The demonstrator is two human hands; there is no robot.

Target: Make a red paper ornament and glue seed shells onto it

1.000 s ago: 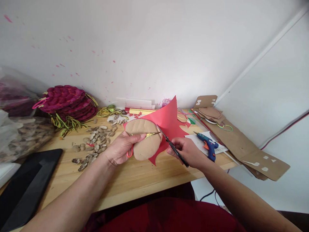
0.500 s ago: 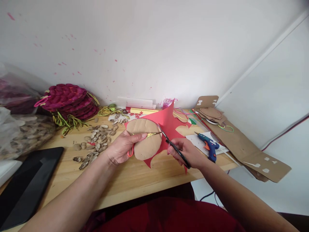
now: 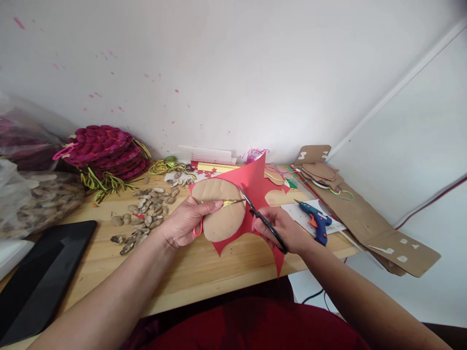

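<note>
Between the two grips, a cardboard oval [image 3: 226, 221] faces the camera, pinched at its left side by the left hand [image 3: 184, 221], thumb flat on its face and fingers out of sight behind. Just right of that thumb, a slim yellow piece [image 3: 229, 202] with a dark tip crosses the cardboard; whether it joins the orange loop [image 3: 201, 227] below the hand I cannot tell. From the right hand [image 3: 286, 231], fingers curled round the black handles, scissors [image 3: 254, 212] slant away and leftward to the oval's right edge; how far the blades part is unclear. Behind oval and blades spreads the red sheet [image 3: 255, 175], nearer the right hand. Against a second ago, its lower left point has swung leftward, and another point now hangs below the right hand. Farther off, peanut shells [image 3: 155, 209] lie left of the left grip, a blue glue gun [image 3: 321, 226] right of the right one.
</note>
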